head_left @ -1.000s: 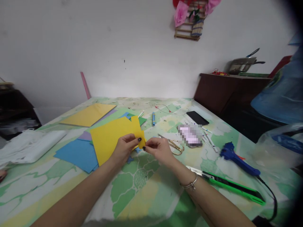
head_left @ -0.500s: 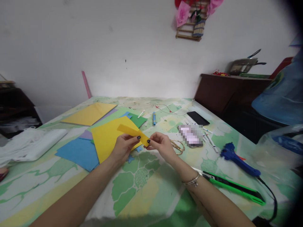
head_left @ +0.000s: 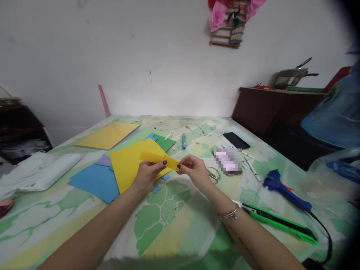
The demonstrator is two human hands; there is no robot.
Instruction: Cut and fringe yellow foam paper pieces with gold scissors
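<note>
Head view: yellow strip [head_left: 158, 157] gripped by left hand [head_left: 146, 176] and right hand [head_left: 194, 171]

Nearest, two forearms rise from the bottom edge of the frame, a silver bracelet [head_left: 229, 214] on the right wrist. At lower right lies a green cutter [head_left: 281, 222], its tip end reaching the right forearm in the picture, with a blue glue gun [head_left: 287, 193] just beyond it.

Around the centre of the frame, the left hand pinches the yellow strip between thumb and fingers, the thumb pressed on its face. The right hand grasps the strip's right end with its fingertips. The strip slants toward the upper left, past the left hand, in front of a larger yellow sheet [head_left: 126, 165].

Small blue cut-outs [head_left: 156, 188] lie just beside the left hand. At left, blue sheets [head_left: 94, 183] lie near the yellow sheet, and a white bag [head_left: 33, 174] sits farther toward the left edge. Right of the right hand are gold-handled scissors [head_left: 214, 174], partly hidden, then a phone [head_left: 227, 161] with its screen pixelated, and white markers [head_left: 253, 168].

Farther back, a dark tablet [head_left: 236, 140] lies right of centre, a blue tube [head_left: 184, 141] near mid-frame, and a pale orange board [head_left: 108, 135] at left. Behind stands a dark red cabinet [head_left: 270, 101] at right, bearing a pan [head_left: 289, 78]. Pink paper flowers [head_left: 218, 17] hang on the wall at the top.
</note>
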